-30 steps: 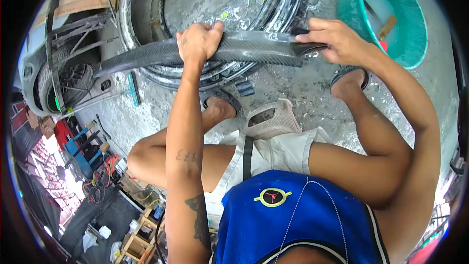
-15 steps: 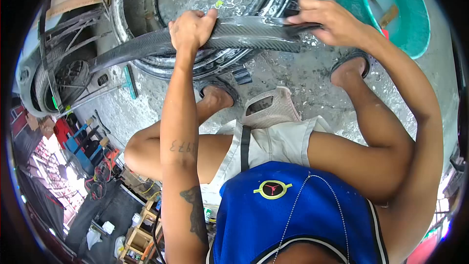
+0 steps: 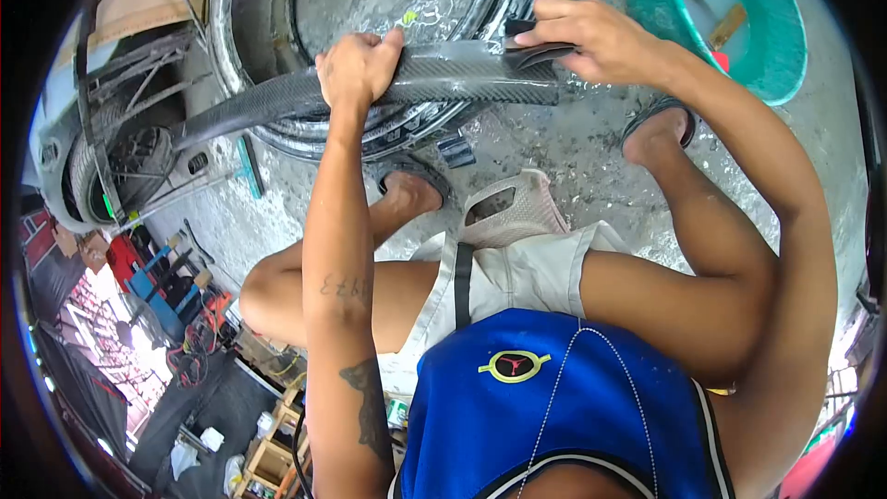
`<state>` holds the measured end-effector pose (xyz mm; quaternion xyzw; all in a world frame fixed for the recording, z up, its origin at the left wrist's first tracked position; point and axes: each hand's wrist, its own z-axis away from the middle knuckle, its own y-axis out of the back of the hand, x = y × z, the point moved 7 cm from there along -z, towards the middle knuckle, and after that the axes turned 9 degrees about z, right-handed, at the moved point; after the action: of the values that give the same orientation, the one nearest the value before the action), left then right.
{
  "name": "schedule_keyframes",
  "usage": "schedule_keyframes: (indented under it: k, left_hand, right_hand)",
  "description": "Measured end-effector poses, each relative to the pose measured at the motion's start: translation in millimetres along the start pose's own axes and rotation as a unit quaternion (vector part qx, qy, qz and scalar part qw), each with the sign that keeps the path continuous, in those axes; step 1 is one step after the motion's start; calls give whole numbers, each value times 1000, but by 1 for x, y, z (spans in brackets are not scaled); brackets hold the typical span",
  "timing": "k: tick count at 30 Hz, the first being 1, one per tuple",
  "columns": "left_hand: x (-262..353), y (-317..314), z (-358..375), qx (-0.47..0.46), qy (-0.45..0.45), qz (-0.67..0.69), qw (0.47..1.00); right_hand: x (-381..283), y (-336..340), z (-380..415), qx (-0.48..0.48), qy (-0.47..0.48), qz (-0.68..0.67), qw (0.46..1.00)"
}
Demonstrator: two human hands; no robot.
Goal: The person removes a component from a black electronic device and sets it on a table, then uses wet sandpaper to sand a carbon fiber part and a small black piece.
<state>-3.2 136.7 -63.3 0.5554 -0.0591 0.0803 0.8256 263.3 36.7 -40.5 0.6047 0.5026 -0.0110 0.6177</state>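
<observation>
A long, curved strip with a dark carbon-fibre weave point(image 3: 462, 74) lies wet across stacked tyres point(image 3: 236, 37). Wrapped over its middle, my left hand point(image 3: 358, 66) grips it from above. At the strip's right end, my right hand point(image 3: 591, 42) pinches a folded black sheet of sandpaper point(image 3: 536, 55) against the upper surface. My fingers partly cover the sheet. Another small dark piece point(image 3: 455, 150) is on the wet floor below the strip.
To the right stands a green bucket point(image 3: 785, 46) of cloudy water with a wooden-handled brush point(image 3: 728, 28) inside. My seat is a low plastic stool point(image 3: 506, 220). A green-headed squeegee point(image 3: 249, 168) lies left, near a wheel point(image 3: 139, 166). Tools and cables point(image 3: 189, 351) clutter the lower left.
My right hand has slid a little to the left along the strip with the sandpaper. My left hand keeps its grip on the strip. The view has shifted slightly.
</observation>
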Motion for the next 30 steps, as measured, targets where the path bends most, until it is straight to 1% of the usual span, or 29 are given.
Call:
schedule_keyframes:
  k: [2,5,6,8,9,10,12,13,14,16,17,18,19,20,21,22,24,26,28,30]
  left_hand:
    - [4,3,-1,-7,3,4,1000]
    - [-3,-4,-4,-27,-14,-5,1000]
    - [-7,-4,-5,-31,-5,-7,999]
    - [-5,-4,-4,-21,-18,-14,1000]
    - [-3,-2,-2,-28,-3,3,1000]
    - [-2,-5,0,-30,-8,4,1000]
    - [-1,-2,-2,-8,-7,-4,1000]
    - [-1,-3,-3,-29,0,-7,1000]
    - [0,-4,-2,-27,-5,-5,1000]
    - [-6,-5,-6,-13,-11,8,1000]
    - [-5,-4,-6,1,-16,-2,1000]
    - [-17,-5,-6,-4,2,-10,1000]
    - [-8,0,-5,-17,7,-8,1000]
    - [-1,-1,-1,-32,7,-5,999]
    - [-1,-1,0,-18,0,9,1000]
    - [2,-1,-3,-15,-11,11,1000]
    - [-2,-3,-3,-19,-10,10,1000]
    - [0,0,-1,-4,-9,6,1000]
    - [0,0,0,-10,-10,6,1000]
    - [-4,1,-4,-17,-1,-2,1000]
  right_hand:
    - [1,3,5,-5,2,8,1000]
    - [1,10,25,-38,-29,8,999]
    - [3,10,26,-42,-26,-2,999]
    - [5,8,31,-30,-16,4,999]
    - [7,4,27,-25,-13,-6,1000]
    - [1,6,18,-34,-12,7,999]
    - [2,-1,7,-11,-7,10,1000]
    - [3,-3,7,-37,-32,-1,999]
    - [3,-1,12,-36,-34,4,999]
    - [1,6,21,-2,3,19,1000]
    - [-1,10,26,11,19,1,1000]
    - [4,-3,21,7,27,-18,999]
    - [8,-2,20,10,27,-12,1000]
    - [3,2,22,14,21,-5,1000]
    - [2,0,17,-6,1,19,1000]
    - [3,-4,12,20,12,10,1000]
    - [-1,-3,7,-3,-11,21,1000]
    - [-5,5,18,-8,-14,49,999]
    - [-7,6,27,-20,-9,61,998]
    - [-5,5,38,-37,-33,65,997]
